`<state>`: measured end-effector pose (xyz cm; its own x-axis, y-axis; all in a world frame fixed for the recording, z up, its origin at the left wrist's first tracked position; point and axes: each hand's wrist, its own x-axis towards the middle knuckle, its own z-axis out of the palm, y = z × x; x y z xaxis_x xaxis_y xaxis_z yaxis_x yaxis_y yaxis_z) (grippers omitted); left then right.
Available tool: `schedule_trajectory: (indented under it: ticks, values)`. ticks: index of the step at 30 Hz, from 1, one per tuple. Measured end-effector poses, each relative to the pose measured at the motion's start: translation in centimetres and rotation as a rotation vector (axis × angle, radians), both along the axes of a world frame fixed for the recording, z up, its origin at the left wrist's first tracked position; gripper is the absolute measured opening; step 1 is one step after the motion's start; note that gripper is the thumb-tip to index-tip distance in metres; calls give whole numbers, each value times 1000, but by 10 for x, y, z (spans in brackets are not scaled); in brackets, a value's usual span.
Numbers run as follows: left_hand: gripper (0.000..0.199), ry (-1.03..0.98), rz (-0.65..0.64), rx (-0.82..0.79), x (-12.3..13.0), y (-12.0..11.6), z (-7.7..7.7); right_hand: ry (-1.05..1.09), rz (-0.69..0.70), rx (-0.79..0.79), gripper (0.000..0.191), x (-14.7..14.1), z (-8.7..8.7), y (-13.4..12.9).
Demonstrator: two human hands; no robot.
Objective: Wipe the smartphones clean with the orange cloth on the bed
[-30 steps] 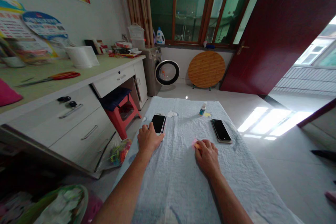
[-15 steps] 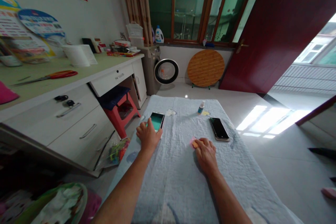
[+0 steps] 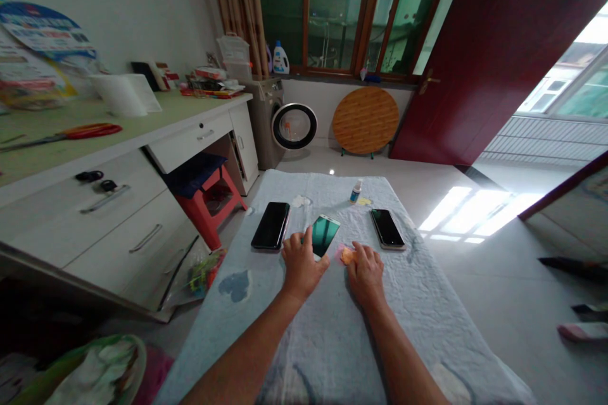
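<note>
My left hand [image 3: 301, 267] grips a white-framed smartphone [image 3: 327, 233] with a lit green screen, thumb and fingers at its near end. The phone is slanted over the middle of the cloth-covered table [image 3: 294, 323]. My right hand [image 3: 367, 272] rests on the cloth with its fingertips closed on a small crumpled orange-and-pink cloth [image 3: 347, 255]. A dark smartphone [image 3: 270, 226] lies to the left of my left hand. Another dark-screened smartphone [image 3: 387, 228] lies beyond my right hand, to the right. A small spray bottle [image 3: 356, 193] stands upright behind the phones.
At the left runs a cabinet [image 3: 111, 168] with scissors [image 3: 71, 133] and a paper roll [image 3: 121, 95] on top. A red stool [image 3: 209, 205] stands by the table's left side. Behind are a washing machine with its door [image 3: 294, 126] open and a round wooden board [image 3: 365, 120].
My left hand has moved right with the green-screened phone, off the spot where the dark phone now shows. The right hand stays by the orange cloth. The view has shifted slightly.
</note>
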<state>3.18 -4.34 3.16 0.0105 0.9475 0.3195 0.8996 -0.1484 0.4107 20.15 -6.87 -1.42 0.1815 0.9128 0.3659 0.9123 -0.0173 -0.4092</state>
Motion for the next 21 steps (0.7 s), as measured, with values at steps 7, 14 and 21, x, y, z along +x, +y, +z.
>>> schedule_trajectory:
  ticks: [7, 14, 21]
  values:
    - [68, 60, 62, -65, 13, -6, -20, -47, -79, -6, 16, -2, 2, -1]
    - [70, 87, 29, -101, 13, -8, -22, 137, 53, 105, 9, 2, 0, 1]
    - [91, 97, -76, -168, 7, -11, -20, 237, 38, 114, 10, 4, 4, 1]
